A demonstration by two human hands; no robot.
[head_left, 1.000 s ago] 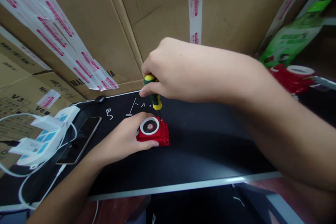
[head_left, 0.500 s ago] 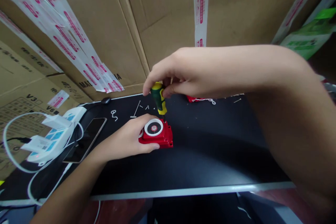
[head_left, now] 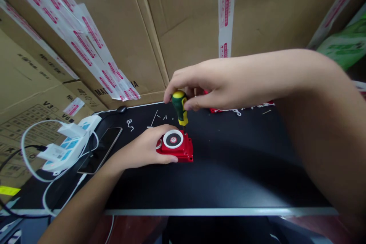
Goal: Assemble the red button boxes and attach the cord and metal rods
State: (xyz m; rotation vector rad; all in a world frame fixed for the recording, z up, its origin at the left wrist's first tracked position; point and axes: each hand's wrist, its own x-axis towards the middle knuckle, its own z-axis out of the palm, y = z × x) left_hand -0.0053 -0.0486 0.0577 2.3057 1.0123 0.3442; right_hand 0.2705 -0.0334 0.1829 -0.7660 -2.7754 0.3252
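A small red plastic case [head_left: 186,150] with a white ring and dark round centre on top lies on the black table. My left hand [head_left: 148,145] grips it from the left, thumb along the near side and fingers round the far side. Above its far right part stands a screwdriver [head_left: 180,107] with a green and yellow handle, nearly upright. Its tip meets the case near a screw hole at the far edge. My right hand [head_left: 197,87] holds the handle between thumb and fingers, the wrist arched over from the right.
Behind the table [head_left: 228,183] rise large cardboard boxes [head_left: 188,15]. On the left lie a phone [head_left: 100,150] and a white power strip [head_left: 73,143] with plugs and cables. Small screws and pins [head_left: 164,117] and a white cord [head_left: 130,124] lie beyond my left hand; another red part [head_left: 215,110] is partly hidden.
The whole view has shifted slightly, so everything appears a little further right. Both hands keep their hold, and the screwdriver stays on the case; my right fingers look slightly more open round the handle.
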